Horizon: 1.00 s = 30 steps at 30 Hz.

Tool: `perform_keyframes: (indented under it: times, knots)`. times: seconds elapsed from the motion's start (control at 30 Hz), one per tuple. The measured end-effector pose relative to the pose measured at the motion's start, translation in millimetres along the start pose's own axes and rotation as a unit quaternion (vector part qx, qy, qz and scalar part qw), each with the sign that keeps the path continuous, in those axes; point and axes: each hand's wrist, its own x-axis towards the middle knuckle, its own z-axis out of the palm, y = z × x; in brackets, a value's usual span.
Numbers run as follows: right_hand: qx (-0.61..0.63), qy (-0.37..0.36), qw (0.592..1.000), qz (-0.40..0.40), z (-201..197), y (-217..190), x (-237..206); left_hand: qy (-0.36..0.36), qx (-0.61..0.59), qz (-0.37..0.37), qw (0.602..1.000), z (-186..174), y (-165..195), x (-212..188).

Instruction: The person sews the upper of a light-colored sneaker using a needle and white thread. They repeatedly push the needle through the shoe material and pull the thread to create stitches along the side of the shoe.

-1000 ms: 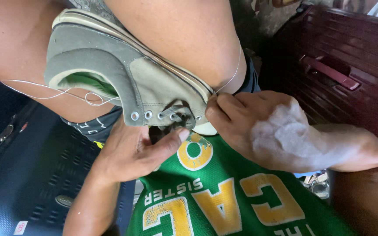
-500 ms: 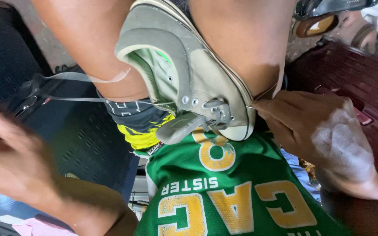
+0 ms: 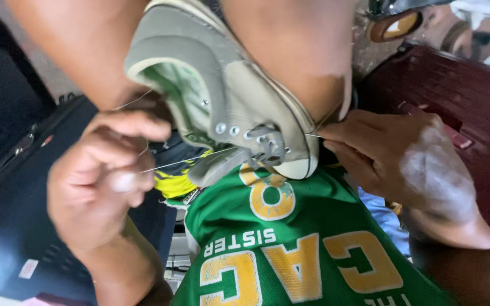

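Head view: left hand (image 3: 106,181) fingers pinch thread (image 3: 185,160); right hand (image 3: 404,170) fingers pinch grey shoe (image 3: 228,107) edge.

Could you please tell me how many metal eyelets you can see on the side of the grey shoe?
3 clearly: a row on the grey shoe beside the lacing, first eyelet, second eyelet, third eyelet. More may lie hidden beneath the laces towards the toe.

Dark blue plastic crate (image 3: 18,238) at left, maroon plastic crate (image 3: 460,96) at right, soft daylight
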Motion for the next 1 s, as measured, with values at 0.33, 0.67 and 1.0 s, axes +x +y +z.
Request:
perform_keyframes:
  times: [0.33, 0.67, 1.0]
  knots:
    - [0.039, 0.034, 0.999, -0.001, 16, -12, 0, -0.182, 0.471, 0.028, 0.863, 24, 0, 43]
    - [-0.004, 0.024, 0.997, -0.075, 14, -9, 4, -0.272, 0.372, -0.068, 0.885, 20, -39, 61]
    - [0.024, 0.037, 0.996, -0.08, 20, -10, 3, -0.273, 0.271, -0.122, 0.915, 23, -48, 57]
